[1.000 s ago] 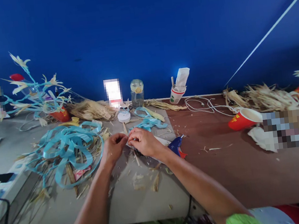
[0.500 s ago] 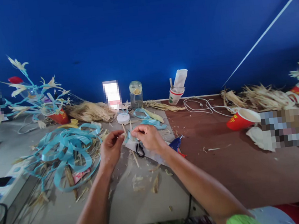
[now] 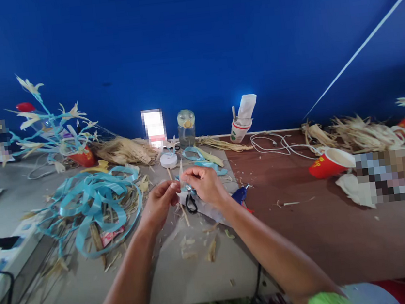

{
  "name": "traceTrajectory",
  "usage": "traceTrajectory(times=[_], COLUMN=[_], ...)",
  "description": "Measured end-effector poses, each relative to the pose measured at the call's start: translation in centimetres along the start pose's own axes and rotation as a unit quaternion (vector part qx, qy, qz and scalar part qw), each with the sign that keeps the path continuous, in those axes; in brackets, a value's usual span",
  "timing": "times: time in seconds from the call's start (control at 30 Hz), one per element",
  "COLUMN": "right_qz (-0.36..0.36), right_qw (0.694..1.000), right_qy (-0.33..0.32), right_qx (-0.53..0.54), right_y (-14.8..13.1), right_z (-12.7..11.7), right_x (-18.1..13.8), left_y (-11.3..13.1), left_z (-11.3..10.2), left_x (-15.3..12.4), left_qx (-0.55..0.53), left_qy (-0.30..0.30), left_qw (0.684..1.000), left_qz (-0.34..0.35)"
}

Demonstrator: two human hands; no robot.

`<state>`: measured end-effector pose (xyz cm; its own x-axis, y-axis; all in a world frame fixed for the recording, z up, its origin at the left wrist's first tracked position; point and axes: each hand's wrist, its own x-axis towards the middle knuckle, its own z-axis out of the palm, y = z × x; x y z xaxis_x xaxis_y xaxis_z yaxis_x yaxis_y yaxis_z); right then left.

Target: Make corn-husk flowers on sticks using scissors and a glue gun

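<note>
While left hand, right hand pinch 1 strip | scissors: 1

The wall is deep blue. The ribbon pile is light blue, the husk strip pale beige. The scissors have black handles. The glue gun is blue with an orange trigger. The paper cup is red with yellow print. The table is partly grey, partly brown.

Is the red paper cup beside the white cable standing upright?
No, the red paper cup lies on its side on the brown tabletop.
</note>
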<state>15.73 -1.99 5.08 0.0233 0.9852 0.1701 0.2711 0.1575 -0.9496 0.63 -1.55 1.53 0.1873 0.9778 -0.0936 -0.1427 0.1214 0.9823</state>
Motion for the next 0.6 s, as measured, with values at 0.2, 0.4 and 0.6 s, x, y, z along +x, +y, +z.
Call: traceTrajectory(times=[0.2, 0.4, 0.6], right_qz=[-0.004, -0.004, -0.021], right_qw=[1.000, 1.000, 0.999], right_qy=[-0.002, 0.001, 0.007], right_qx=[-0.003, -0.003, -0.023], right_y=[0.03, 0.08, 0.16], right_z=[0.30, 0.41, 0.43], right_x=[-0.19, -0.16, -0.15], left_y=[0.39, 0.51, 0.36], left_z=[0.12, 0.45, 0.53], left_x=[-0.25, -0.32, -0.20], left_qx=[-0.043, -0.026, 0.037], left_qy=[-0.034, -0.022, -0.011], left_qw=[0.998, 0.999, 0.999], left_qz=[-0.040, -0.037, 0.004])
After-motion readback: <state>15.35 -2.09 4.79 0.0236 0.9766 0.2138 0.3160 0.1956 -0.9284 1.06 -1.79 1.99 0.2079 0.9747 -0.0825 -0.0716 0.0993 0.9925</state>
